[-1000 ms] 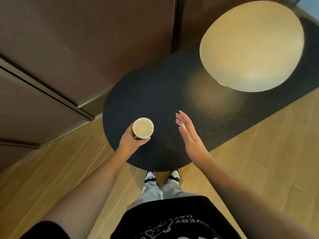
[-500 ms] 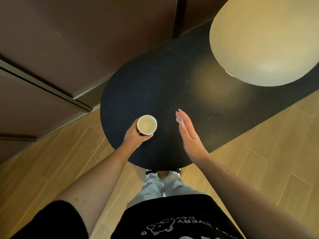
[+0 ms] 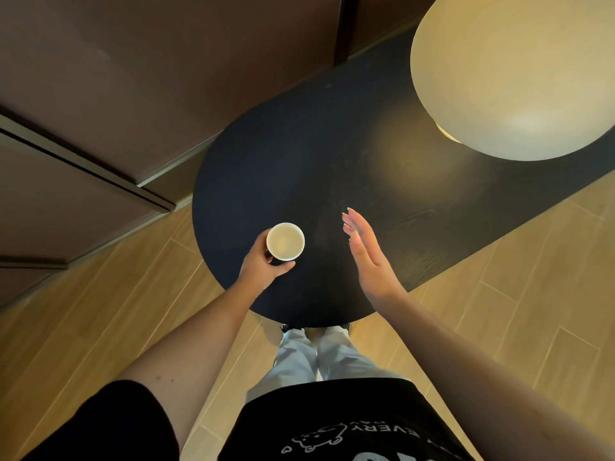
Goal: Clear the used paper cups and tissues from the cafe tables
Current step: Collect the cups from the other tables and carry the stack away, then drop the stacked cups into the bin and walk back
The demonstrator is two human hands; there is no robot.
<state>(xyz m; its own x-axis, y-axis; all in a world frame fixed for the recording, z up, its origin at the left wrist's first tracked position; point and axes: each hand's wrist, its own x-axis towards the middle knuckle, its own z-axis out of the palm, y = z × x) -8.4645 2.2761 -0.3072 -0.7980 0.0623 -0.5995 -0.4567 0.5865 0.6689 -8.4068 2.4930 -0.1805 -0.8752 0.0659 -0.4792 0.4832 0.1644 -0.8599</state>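
Clearances around the black table (image 3: 299, 154)

The bare top lay open between the paper cup (image 3: 285, 241), gripped in the left hand (image 3: 263, 266) at the table's near left edge, and the right hand (image 3: 366, 257), held flat with straight fingers above the near right part of the table; a gap stood between cup and right hand. A large pale round lamp shade (image 3: 512, 71) hung over the table's far right end and blocked reach from above there. Brown wall panels (image 3: 133, 61) closed off the table's far and left sides. Wooden floor (image 3: 532, 311) lay open to the table's right and near sides.
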